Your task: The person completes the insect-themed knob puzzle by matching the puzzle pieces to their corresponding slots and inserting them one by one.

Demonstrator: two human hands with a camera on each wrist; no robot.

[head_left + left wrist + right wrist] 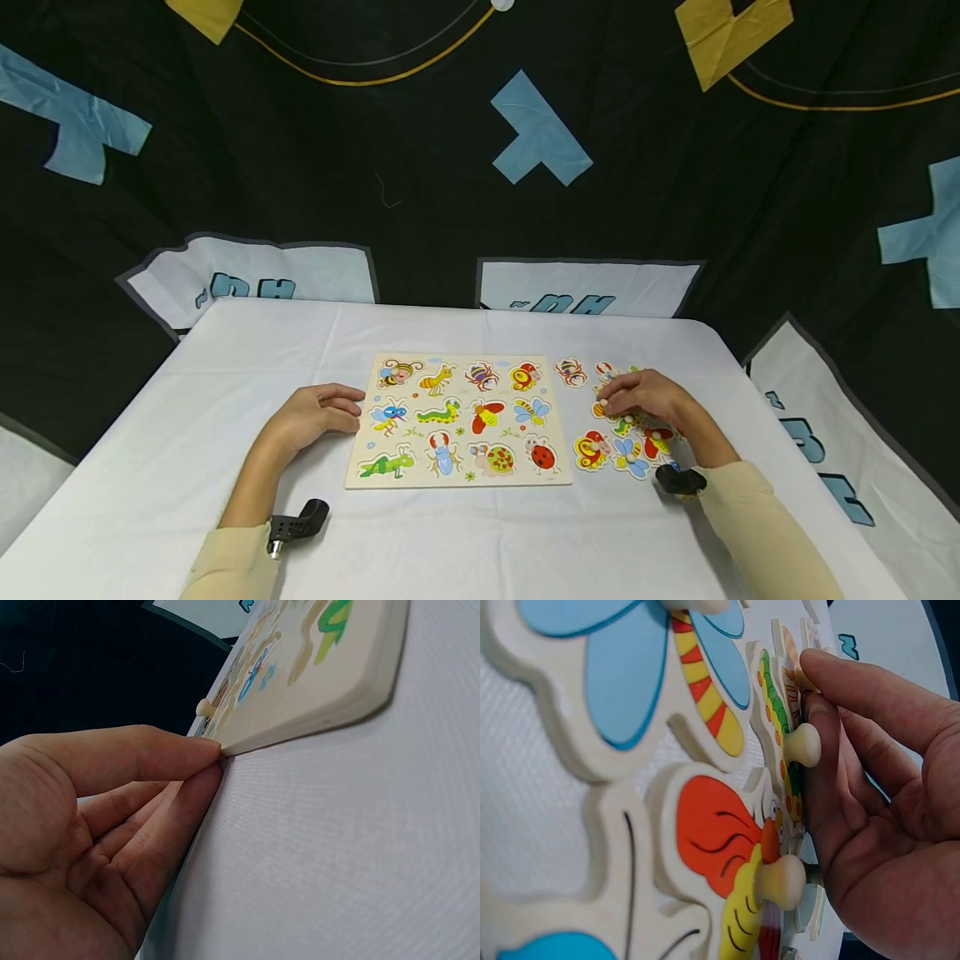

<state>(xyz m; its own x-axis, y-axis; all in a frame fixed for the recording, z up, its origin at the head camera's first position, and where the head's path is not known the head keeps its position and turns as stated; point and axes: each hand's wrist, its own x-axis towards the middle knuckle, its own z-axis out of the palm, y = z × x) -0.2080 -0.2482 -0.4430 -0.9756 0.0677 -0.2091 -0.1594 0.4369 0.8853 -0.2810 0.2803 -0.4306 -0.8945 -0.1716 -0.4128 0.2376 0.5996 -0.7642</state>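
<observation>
1. Left sleeve (232, 569) and right sleeve (765, 531): pale tan.
2. By the left one: black strap (282, 529), rounded black lump (312, 516), shiny silver bit (276, 550).
3. By the right one: another black lump (680, 481).
4. The fingers (881, 688) are bare.

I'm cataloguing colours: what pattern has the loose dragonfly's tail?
Its tail: red and yellow stripes, clearest in right wrist view.

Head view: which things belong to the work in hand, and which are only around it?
In the work:
- bug puzzle board
- knobbed bug pieces
- left hand
- right hand

Only around:
- white tablecloth
- black fabric backdrop
- lettered white panels
- wrist cameras
</observation>
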